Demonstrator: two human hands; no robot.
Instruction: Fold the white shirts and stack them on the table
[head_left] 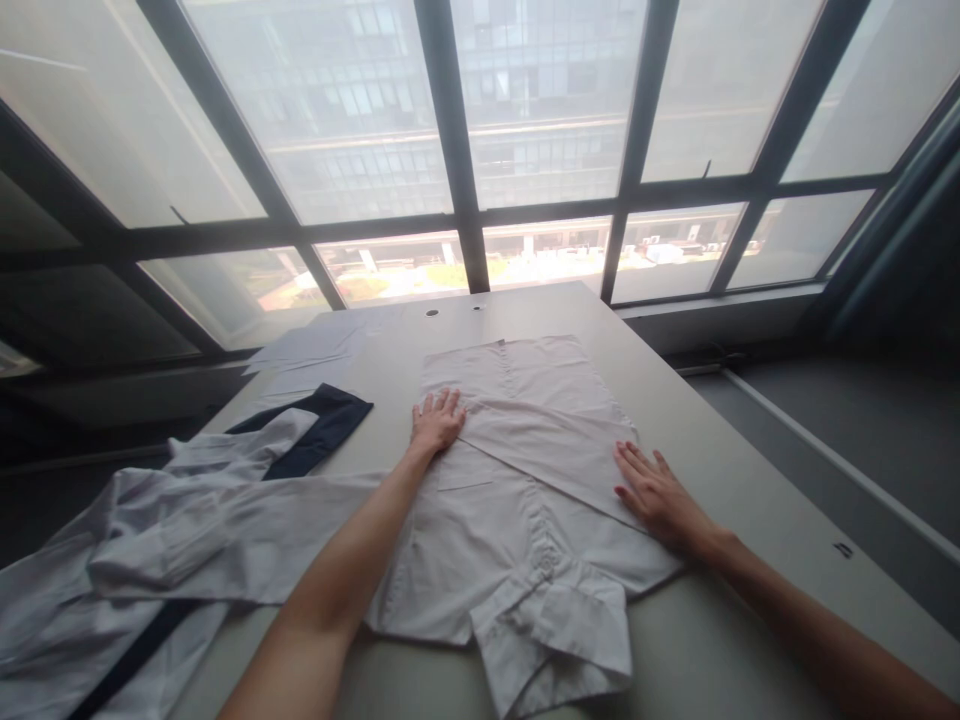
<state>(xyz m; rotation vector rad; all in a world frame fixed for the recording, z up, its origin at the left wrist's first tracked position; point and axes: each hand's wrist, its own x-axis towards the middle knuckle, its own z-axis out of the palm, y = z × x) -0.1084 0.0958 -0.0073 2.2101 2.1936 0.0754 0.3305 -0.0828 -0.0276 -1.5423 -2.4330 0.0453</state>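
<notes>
A white shirt (480, 540) lies spread on the table, its collar towards me and its hem at the far end. One sleeve is laid slantwise across the body, while the other stretches out to the left. My left hand (437, 424) rests on the shirt's left side near the folded sleeve, fingers spread. On the right edge of the shirt lies my right hand (652, 492), fingers stretched out flat over the end of the folded sleeve. Neither hand grips the cloth.
More white clothing (52, 590) is heaped at the left, beside a dark blue folded cloth (326, 425). Sheets of white paper (300, 350) lie at the table's far left. A small dark clip-like object (843, 550) sits near the right edge. Large windows (540, 110) stand behind the table.
</notes>
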